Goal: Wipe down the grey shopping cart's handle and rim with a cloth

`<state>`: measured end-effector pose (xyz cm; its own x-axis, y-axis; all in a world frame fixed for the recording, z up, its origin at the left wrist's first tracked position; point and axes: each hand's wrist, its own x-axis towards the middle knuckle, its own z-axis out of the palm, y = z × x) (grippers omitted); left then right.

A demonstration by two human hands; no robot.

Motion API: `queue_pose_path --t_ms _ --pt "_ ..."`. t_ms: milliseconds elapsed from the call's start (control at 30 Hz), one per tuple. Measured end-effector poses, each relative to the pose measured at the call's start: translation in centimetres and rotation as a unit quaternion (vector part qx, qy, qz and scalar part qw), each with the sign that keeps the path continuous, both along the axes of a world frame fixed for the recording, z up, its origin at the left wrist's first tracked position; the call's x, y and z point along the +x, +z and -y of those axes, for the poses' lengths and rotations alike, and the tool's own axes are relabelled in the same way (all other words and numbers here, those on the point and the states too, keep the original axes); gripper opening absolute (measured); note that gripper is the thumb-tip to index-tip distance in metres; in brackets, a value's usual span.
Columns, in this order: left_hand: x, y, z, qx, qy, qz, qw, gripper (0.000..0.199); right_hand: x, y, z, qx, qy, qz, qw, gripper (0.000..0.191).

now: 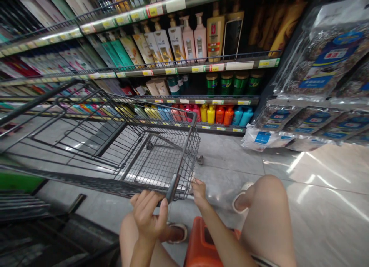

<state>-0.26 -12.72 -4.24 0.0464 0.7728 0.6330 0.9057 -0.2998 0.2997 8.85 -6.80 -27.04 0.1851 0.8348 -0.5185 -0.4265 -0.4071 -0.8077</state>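
Observation:
A dark wire shopping cart (161, 159) stands in front of me, its basket showing bare mesh. My left hand (150, 213) is wrapped over the near corner of the cart's top rim, fingers on the outer side and thumb along the bar. Lower down, my right hand (199, 191) has its fingers curled together beside the cart's end mesh. Whether they hold a wire or some small thing is too small to tell. Between my bent knees is an orange plastic object (196, 240), partly hidden by my right forearm.
Shelves (173, 70) of pump bottles, jars and colourful bottles run along the far side. Bagged metal scourers (331, 67) hang at the right. A dark frame (57, 236) and a green panel (20, 178) lie at lower left. Grey tiled floor (225, 153) spreads beneath.

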Motion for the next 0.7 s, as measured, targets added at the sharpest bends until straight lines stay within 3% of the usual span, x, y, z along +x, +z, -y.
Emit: queue_pose_path --t_ms 333,700 --pt "0.5 0.2 -0.1 -0.007 0.020 -0.019 1.000 0.022 1.5 2.5 2.5 -0.036 0.001 -0.025 0.999 0.025" --pt "0.6 0.3 0.4 -0.019 0.032 -0.015 0.999 0.025 0.9 5.5 5.0 0.010 0.003 -0.028 1.000 0.023"
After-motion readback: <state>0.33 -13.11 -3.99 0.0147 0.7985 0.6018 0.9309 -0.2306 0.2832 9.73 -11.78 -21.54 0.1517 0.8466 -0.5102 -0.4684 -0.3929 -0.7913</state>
